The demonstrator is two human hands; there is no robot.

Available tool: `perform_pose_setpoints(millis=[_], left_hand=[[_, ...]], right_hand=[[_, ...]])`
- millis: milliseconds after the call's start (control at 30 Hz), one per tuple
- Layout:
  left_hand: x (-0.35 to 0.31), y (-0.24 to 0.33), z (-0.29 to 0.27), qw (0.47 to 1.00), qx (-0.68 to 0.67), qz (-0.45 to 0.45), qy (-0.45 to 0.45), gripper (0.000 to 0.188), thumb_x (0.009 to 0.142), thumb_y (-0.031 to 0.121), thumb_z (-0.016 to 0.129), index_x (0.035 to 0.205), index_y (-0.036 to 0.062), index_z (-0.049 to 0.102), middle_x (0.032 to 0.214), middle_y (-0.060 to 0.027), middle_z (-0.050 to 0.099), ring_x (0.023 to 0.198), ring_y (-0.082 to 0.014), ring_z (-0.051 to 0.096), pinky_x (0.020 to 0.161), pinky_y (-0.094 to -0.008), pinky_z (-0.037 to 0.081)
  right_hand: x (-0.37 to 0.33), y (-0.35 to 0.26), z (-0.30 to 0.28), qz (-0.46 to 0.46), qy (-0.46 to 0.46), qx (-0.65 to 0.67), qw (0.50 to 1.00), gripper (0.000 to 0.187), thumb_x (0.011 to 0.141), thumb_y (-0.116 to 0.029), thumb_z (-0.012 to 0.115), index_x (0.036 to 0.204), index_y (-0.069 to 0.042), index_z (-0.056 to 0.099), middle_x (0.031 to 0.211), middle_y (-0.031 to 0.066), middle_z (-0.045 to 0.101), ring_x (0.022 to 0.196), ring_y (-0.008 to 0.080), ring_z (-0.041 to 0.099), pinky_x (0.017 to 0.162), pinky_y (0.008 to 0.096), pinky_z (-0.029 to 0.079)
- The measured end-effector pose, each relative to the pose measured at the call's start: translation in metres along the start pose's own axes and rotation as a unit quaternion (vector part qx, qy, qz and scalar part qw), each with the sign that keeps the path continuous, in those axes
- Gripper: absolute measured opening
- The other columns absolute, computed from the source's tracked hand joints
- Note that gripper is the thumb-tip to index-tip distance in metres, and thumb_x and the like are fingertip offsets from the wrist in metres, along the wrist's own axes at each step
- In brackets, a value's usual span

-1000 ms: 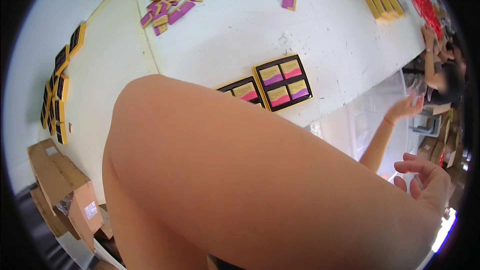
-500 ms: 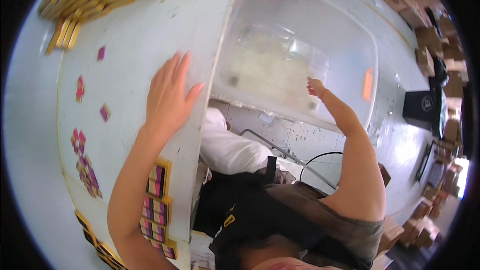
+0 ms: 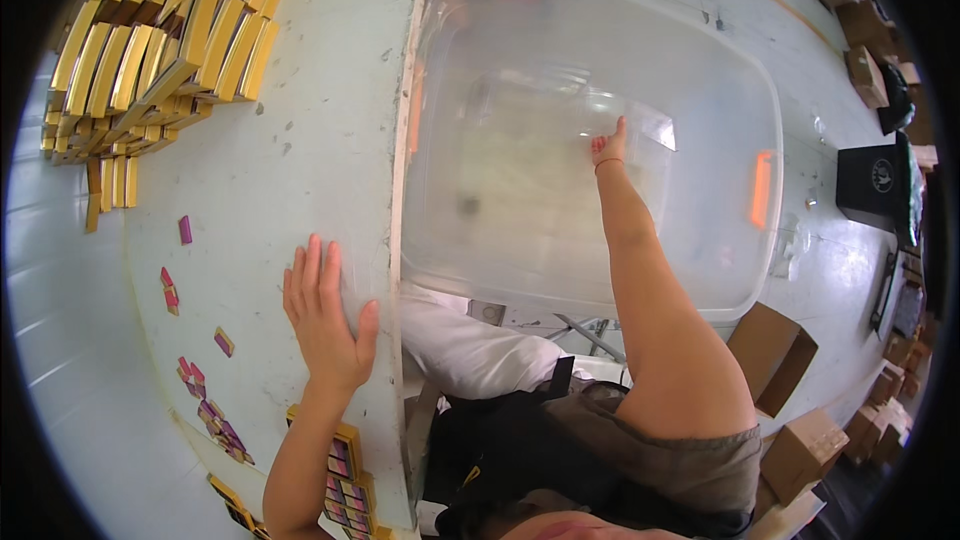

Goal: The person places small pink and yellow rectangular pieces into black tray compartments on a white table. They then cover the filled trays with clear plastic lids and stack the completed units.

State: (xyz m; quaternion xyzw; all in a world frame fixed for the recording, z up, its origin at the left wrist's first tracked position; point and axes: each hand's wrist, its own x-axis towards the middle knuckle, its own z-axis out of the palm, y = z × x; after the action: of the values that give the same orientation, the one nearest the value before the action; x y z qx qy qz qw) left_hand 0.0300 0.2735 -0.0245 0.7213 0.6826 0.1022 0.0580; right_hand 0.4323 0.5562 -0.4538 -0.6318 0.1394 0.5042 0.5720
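Observation:
My left hand (image 3: 330,325) lies flat on the white table (image 3: 320,140), fingers stretched and thumb apart, holding nothing. My right arm reaches into a large translucent plastic tub (image 3: 720,270) beside the table. Inside it my right hand (image 3: 608,145) has its fingers curled and its thumb sticking out; what they hold, if anything, cannot be made out. A shiny clear patch (image 3: 652,127) like plastic shows close to that hand. Under my left forearm sit yellow-edged boxes (image 3: 348,500) with pink and purple pieces.
Stacked gold-edged boxes (image 3: 150,60) fill the table's far left. Small pink and purple pieces (image 3: 222,430) lie scattered along its left side. Cardboard boxes (image 3: 770,355) and a black bin (image 3: 868,185) stand on the floor at right. The tub has an orange handle (image 3: 761,190).
The view has shifted, showing more of the tub and the box stack. My right hand has moved farther into the tub. My left hand stays flat on the table.

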Motion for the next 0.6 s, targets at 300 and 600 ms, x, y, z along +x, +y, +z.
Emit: perform_pose_setpoints(millis=[300,600], left_hand=[[0.002,0.001,0.003,0.999,-0.031,0.012,0.039,0.062,0.091,0.032,0.06,0.145,0.0047,0.042,0.154,-0.0161,0.036,0.141,-0.0394,0.031,0.116,-0.054,0.019],[-0.01,-0.004,0.004,0.996,-0.061,0.007,0.061,0.086,0.085,0.051,0.067,0.146,-0.0006,0.036,0.15,-0.0217,0.038,0.14,-0.0407,0.032,0.116,-0.0528,0.02]], right_hand=[[-0.033,-0.042,0.018,-0.027,-0.131,-0.165,0.977,0.038,0.082,-0.02,0.073,0.116,-0.01,0.061,0.114,0.0094,0.06,0.1,0.0264,0.059,0.085,0.0394,0.052],[-0.326,-0.13,-0.012,0.113,-0.434,-0.145,0.882,0.023,0.09,-0.016,0.066,0.108,-0.003,0.06,0.109,0.0109,0.063,0.097,0.0247,0.063,0.087,0.0354,0.055]])
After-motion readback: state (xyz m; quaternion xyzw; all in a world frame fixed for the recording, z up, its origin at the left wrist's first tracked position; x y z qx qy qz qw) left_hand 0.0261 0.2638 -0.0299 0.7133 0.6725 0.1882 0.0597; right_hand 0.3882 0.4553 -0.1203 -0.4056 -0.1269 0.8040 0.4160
